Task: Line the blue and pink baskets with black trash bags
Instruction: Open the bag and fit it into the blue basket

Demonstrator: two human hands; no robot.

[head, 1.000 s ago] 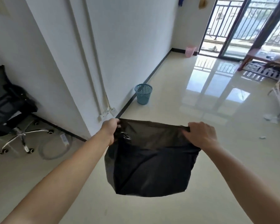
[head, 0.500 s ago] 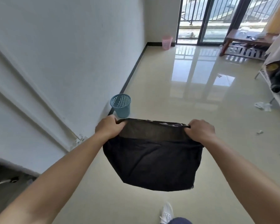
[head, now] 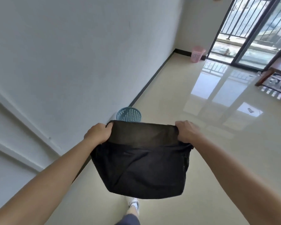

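A black trash bag point(head: 141, 166) hangs in front of me, its mouth stretched wide between my hands. My left hand point(head: 98, 133) grips the left edge of the mouth and my right hand point(head: 187, 132) grips the right edge. Just beyond the bag's upper edge, the blue mesh basket point(head: 128, 114) stands on the floor against the white wall; the bag hides its lower part. The pink basket point(head: 197, 54) stands far off in the corner beside the balcony door.
A white wall point(head: 71, 62) with a dark baseboard runs along my left. The glossy tiled floor point(head: 217, 143) stretches right. A wooden bench point(head: 276, 73) stands at the far right by the sliding glass door point(head: 250, 30). My white shoe point(head: 134, 204) shows below the bag.
I have walked toward the blue basket, which now sits just behind the bag's top edge. The office chair has left the view. Both hands keep holding the bag open.
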